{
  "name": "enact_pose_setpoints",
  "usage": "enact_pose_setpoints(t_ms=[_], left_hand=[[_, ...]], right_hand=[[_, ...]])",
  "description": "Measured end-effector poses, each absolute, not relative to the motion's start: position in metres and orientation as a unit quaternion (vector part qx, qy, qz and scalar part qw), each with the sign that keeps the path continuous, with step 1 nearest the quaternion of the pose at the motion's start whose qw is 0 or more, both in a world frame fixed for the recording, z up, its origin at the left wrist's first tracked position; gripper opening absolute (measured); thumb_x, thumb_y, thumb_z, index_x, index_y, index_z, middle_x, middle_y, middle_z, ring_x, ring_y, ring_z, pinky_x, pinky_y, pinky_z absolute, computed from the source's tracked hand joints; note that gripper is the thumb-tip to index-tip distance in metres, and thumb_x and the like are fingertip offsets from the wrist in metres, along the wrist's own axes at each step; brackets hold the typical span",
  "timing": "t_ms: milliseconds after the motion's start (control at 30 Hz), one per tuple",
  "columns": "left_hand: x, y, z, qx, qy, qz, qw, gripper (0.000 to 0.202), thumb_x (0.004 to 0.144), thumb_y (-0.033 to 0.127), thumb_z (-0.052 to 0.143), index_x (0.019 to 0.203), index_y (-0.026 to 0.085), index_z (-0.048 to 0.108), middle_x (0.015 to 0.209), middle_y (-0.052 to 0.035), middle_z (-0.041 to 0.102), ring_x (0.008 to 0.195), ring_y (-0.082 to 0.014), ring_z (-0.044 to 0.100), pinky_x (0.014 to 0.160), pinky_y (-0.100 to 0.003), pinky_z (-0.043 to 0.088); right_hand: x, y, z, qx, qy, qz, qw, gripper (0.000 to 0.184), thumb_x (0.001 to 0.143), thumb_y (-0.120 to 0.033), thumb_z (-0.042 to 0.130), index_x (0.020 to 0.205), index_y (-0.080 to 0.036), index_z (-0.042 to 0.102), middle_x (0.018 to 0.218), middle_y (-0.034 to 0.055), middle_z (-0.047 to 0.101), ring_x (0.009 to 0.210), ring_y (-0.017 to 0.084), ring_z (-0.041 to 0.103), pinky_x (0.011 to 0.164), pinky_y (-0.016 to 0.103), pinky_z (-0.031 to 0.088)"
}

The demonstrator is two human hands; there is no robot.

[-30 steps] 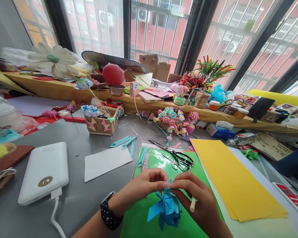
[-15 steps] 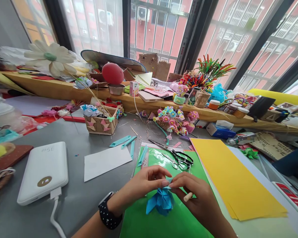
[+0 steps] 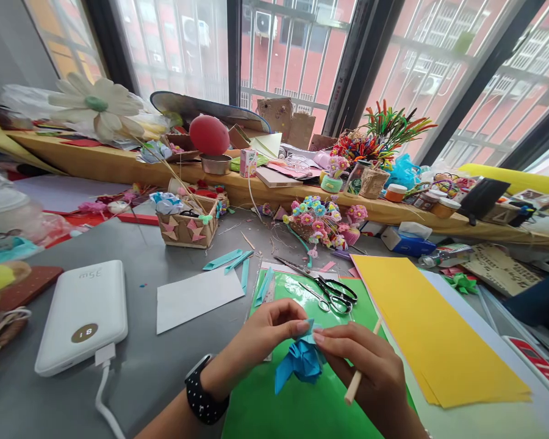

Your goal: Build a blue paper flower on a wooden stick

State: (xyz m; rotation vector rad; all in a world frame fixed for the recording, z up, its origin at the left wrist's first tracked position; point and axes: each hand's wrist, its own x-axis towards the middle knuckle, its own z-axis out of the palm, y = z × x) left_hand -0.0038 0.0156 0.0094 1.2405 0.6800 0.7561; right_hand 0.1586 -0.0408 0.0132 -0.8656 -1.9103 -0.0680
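A folded blue paper flower (image 3: 302, 361) hangs between both hands over the green sheet (image 3: 297, 408). My left hand (image 3: 260, 341), with a dark watch on its wrist, pinches the flower's top edge with thumb and forefinger. My right hand (image 3: 370, 378) pinches the same edge from the right and also holds a thin wooden stick (image 3: 361, 369) that runs under its fingers, slanting down to the left. Both hands are closed on the paper.
Black-handled scissors (image 3: 333, 294) lie just beyond the hands. Yellow sheets (image 3: 434, 341) lie to the right, a white paper (image 3: 196, 297) and a white power bank (image 3: 85, 314) with cable to the left. A cardboard box (image 3: 187, 227), small paper flowers (image 3: 318, 219) and a cluttered ledge stand behind.
The flower has been turned and lifted slightly between the fingers. The wooden stick in my right hand has swung, so more of its length now shows.
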Motion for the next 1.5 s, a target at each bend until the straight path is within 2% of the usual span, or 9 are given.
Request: enact_pose_setpoints(t_ms=[300,600,767,967,1167,1367,1500], left_hand=[[-0.005,0.01,0.013,0.533,0.303,0.375,0.695,0.024,0.067,0.034,0.068,0.068,0.014,0.055,0.062,0.0042,0.048,0.062,-0.0096,0.042,0.059,-0.022,0.033],[-0.005,0.008,0.014,0.533,0.297,0.395,0.687,0.023,0.068,0.034,0.067,0.069,0.015,0.054,0.061,0.0047,0.045,0.06,-0.0095,0.041,0.057,-0.021,0.032],[-0.006,0.007,0.016,0.583,0.268,0.403,0.653,0.02,0.072,0.033,0.063,0.073,0.015,0.056,0.069,0.0021,0.049,0.065,-0.0117,0.046,0.061,-0.023,0.036],[-0.009,0.006,0.017,0.663,0.26,0.427,0.557,0.014,0.078,0.028,0.059,0.073,0.015,0.058,0.071,-0.0008,0.053,0.068,-0.0139,0.048,0.065,-0.025,0.039],[-0.01,0.006,0.017,0.703,0.248,0.438,0.502,0.012,0.078,0.027,0.061,0.078,0.015,0.064,0.074,-0.0023,0.056,0.073,-0.0158,0.051,0.069,-0.026,0.04],[-0.009,0.007,0.013,0.681,0.246,0.467,0.507,0.014,0.079,0.028,0.059,0.073,0.015,0.061,0.07,-0.0014,0.054,0.068,-0.0144,0.05,0.063,-0.024,0.04],[-0.01,0.007,0.012,0.675,0.241,0.474,0.511,0.012,0.079,0.026,0.059,0.073,0.015,0.061,0.071,-0.0011,0.054,0.068,-0.0137,0.049,0.062,-0.023,0.04]], right_hand=[[0.162,-0.047,-0.005,-0.359,-0.782,-0.087,0.502,0.027,0.078,-0.009,0.059,0.101,-0.022,0.064,0.084,0.0059,0.072,0.07,0.017,0.067,0.053,0.026,0.05],[0.158,-0.05,0.009,-0.37,-0.78,-0.161,0.478,0.018,0.076,-0.01,0.061,0.09,-0.021,0.066,0.075,0.0048,0.072,0.061,0.015,0.066,0.051,0.024,0.05],[0.154,-0.048,0.016,-0.37,-0.755,-0.195,0.504,0.011,0.077,-0.01,0.06,0.082,-0.018,0.067,0.068,0.0034,0.068,0.055,0.011,0.063,0.049,0.021,0.05],[0.155,-0.048,0.019,-0.383,-0.752,-0.173,0.508,0.01,0.079,-0.012,0.059,0.084,-0.016,0.067,0.07,0.0049,0.066,0.061,0.013,0.064,0.056,0.022,0.053],[0.157,-0.049,0.017,-0.38,-0.757,-0.161,0.506,0.01,0.079,-0.01,0.059,0.083,-0.015,0.066,0.067,0.0057,0.064,0.059,0.013,0.061,0.052,0.023,0.051],[0.157,-0.046,0.016,-0.373,-0.761,-0.164,0.506,0.011,0.074,-0.006,0.061,0.078,-0.016,0.064,0.062,0.0054,0.063,0.051,0.013,0.057,0.044,0.023,0.046],[0.159,-0.046,0.016,-0.373,-0.763,-0.184,0.494,0.01,0.074,-0.007,0.062,0.075,-0.017,0.065,0.059,0.0041,0.063,0.049,0.012,0.056,0.045,0.024,0.046]])
